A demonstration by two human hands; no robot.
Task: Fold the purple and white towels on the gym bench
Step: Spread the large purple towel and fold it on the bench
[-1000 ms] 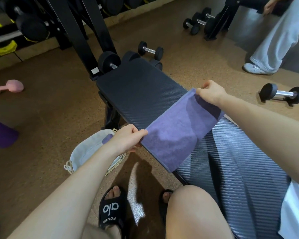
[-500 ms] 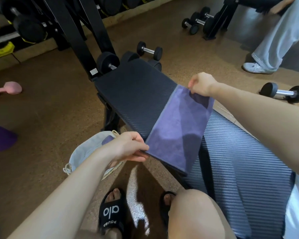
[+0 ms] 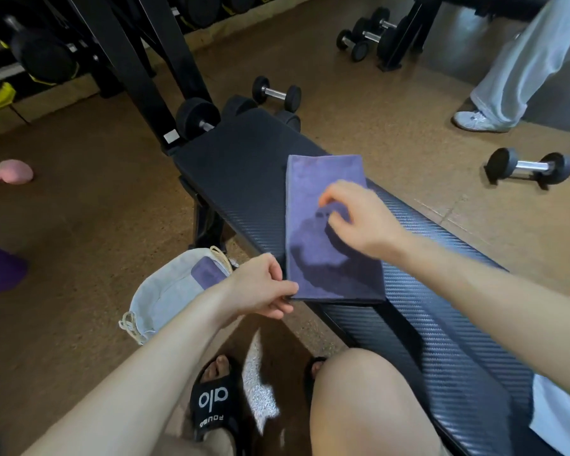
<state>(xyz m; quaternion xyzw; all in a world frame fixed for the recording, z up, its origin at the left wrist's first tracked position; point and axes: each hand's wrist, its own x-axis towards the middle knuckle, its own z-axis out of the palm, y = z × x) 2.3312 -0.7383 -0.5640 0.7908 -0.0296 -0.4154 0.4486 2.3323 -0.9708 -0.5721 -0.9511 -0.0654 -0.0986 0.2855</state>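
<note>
A person's left hand (image 3: 260,287) is pinching the purple towel's (image 3: 326,258) near corner on the bench (image 3: 244,159) as the right hand (image 3: 359,218) is hovering above, fingers loosely curled, holding nothing

We are seeing a pale drawstring bag (image 3: 165,292) lying on the floor (image 3: 79,225), a pink dumbbell (image 3: 9,172) resting at the left edge, and black dumbbells (image 3: 528,166) sitting to the right. A second person's white shoe (image 3: 476,121) is standing on the floor beyond, and a black slide sandal (image 3: 213,411) is showing below.
</note>
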